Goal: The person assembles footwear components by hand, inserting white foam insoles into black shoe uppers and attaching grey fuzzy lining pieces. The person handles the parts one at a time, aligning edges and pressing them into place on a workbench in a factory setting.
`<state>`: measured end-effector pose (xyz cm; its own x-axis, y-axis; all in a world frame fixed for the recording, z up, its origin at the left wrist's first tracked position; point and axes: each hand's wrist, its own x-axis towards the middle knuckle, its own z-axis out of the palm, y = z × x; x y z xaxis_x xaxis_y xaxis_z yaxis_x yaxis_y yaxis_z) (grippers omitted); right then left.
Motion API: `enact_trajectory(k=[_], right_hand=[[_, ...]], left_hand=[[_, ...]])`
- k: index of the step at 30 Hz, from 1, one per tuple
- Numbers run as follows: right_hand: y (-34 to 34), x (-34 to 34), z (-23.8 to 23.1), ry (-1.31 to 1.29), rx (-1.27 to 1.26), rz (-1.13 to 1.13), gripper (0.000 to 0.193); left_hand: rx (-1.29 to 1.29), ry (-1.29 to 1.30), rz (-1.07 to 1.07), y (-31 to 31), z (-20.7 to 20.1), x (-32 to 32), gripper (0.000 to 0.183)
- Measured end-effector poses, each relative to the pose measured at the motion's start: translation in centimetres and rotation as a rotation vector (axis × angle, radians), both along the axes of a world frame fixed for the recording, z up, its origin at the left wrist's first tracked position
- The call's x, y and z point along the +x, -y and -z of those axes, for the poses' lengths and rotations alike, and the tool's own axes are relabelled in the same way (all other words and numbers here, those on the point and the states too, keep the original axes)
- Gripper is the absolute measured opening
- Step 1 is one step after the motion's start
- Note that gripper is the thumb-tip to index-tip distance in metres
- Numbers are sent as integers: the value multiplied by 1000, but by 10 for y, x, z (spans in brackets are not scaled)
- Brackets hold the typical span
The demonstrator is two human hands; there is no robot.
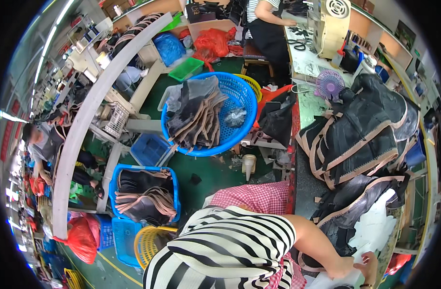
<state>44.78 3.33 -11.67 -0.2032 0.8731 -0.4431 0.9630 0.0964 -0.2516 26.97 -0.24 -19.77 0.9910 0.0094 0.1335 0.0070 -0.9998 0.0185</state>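
Observation:
My left hand (342, 269) is low over the worktable at the lower right, its fingers closed; whatever they hold is hidden. Close beside it, my right hand (368, 266) has curled fingers, and I cannot make out anything between them. Both hands are over a white surface (374, 226). Just beyond them lies a black leather-like piece with a tan edge (341, 216). Farther up the table, a heap of similar black pieces with tan stitched-looking edges (360, 139) is piled high.
A purple fan (329, 85) and a cream machine (332, 29) stand at the table's far end. A co-worker (266, 29) is there. Left of the table, a round blue basket (251, 103) and a blue crate (178, 192) hold stacked black pieces. A yellow basket (139, 248) stands nearby.

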Motion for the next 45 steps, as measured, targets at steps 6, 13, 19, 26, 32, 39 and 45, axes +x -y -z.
enact_trajectory(k=[6, 13, 19, 26, 32, 39, 45], right_hand=[[43, 81, 30, -348, 352, 140, 43], [142, 0, -150, -227, 1139, 577, 16], [184, -177, -73, -910, 1167, 1058, 8], [166, -259, 18, -1686, 693, 1337, 10], [166, -259, 34, -1617, 701, 1345, 14], [167, -253, 55, -736, 721, 1245, 28], [170, -261, 36, -133, 929, 1004, 37]], left_hand=[[-84, 34, 27, 2, -5, 6, 33], [-288, 487, -25, -4, -51, -49, 45], [-1436, 508, -126, -12, -114, -171, 47], [-1537, 209, -384, -56, -83, -230, 33], [-1529, -104, -422, -61, -82, -222, 51], [-1193, 44, -390, -74, -57, -211, 43], [-571, 279, -263, -55, -30, -218, 32]])
